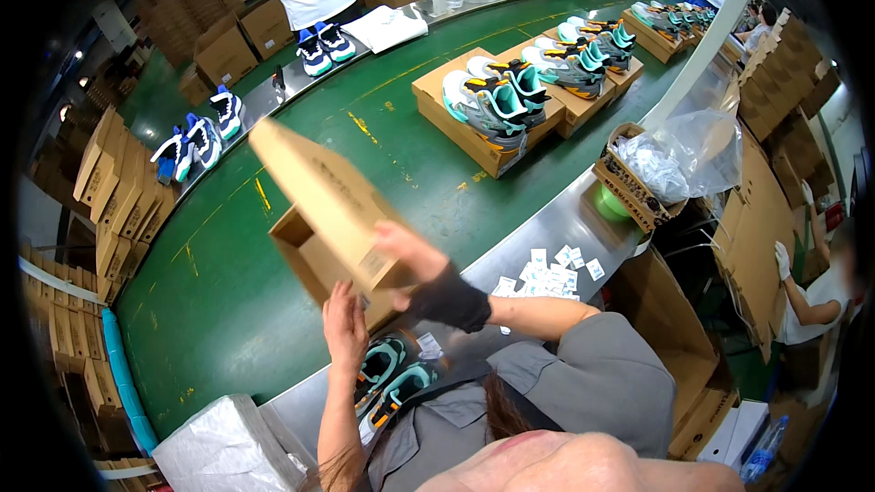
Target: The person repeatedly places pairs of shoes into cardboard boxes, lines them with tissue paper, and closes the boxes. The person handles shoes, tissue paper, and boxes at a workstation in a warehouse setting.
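The right hand (pixel 412 255), a dark band around its wrist, has its fingers closed on the near end of a brown cardboard lid (pixel 314 178); both are slightly blurred. The lid slants up and to the left above an open cardboard box (pixel 314 260), leaving part of the interior in view. The box is by the near edge of the green belt (pixel 228 310); whether it rests flat there cannot be told. The left hand (pixel 345 326) is raised at the box's near end with fingers loosely bent and partly spread; whether they grip or only touch the cardboard cannot be told.

A pair of grey and turquoise shoes (pixel 403 389) sits on the metal counter (pixel 497 260), just below the left hand and close against the person's body. To their right, small white packets (pixel 547 281) lie scattered along the counter, and a carton (pixel 624 189) of clear plastic stands farther along it. At the counter's left end lies a white wrapped bundle (pixel 223 446). Toward the belt's far right, similar shoes (pixel 497 105) stand on closed boxes (pixel 469 146).
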